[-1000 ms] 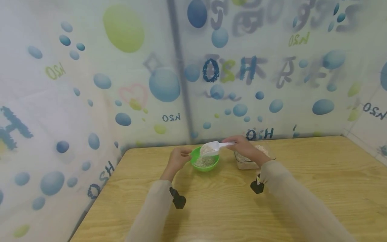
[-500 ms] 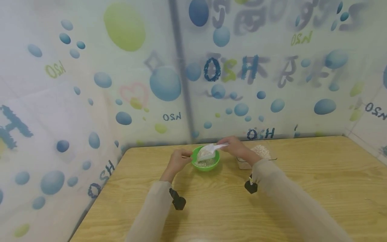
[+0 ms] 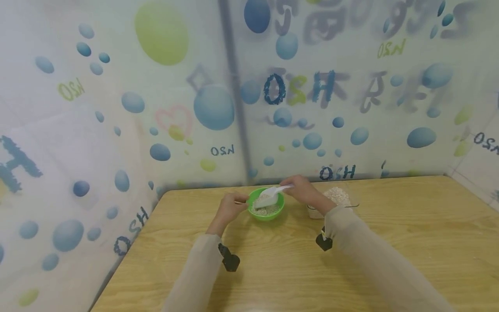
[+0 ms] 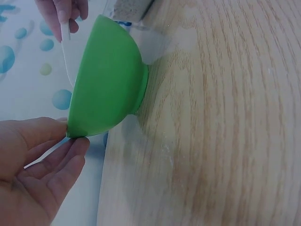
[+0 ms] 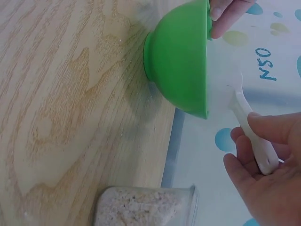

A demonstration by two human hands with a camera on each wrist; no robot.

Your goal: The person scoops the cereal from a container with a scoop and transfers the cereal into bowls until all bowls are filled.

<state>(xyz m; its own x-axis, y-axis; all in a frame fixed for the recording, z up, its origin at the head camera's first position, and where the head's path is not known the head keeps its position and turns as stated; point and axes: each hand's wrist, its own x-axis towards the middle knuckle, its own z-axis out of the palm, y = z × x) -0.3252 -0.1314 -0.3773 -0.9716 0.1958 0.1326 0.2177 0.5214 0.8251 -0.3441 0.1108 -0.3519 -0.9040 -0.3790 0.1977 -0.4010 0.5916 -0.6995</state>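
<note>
Left hand (image 3: pixel 229 209): pinches green bowl (image 4: pixel 107 80) near back edge of table (image 3: pixel 273 268)
Right hand (image 3: pixel 300 189): grips white scoop (image 5: pixel 258 144)
Pour: seemingly underway; wants steeper tilt

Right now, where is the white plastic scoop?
In the head view, the scoop, in the right hand, is at the mouth of the round green bowl, left of the clear rectangular container.

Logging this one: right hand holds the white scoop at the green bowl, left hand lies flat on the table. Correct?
No: the left hand pinches the green bowl at its rim, as the left wrist view shows. The right hand does hold the white scoop there.
</note>
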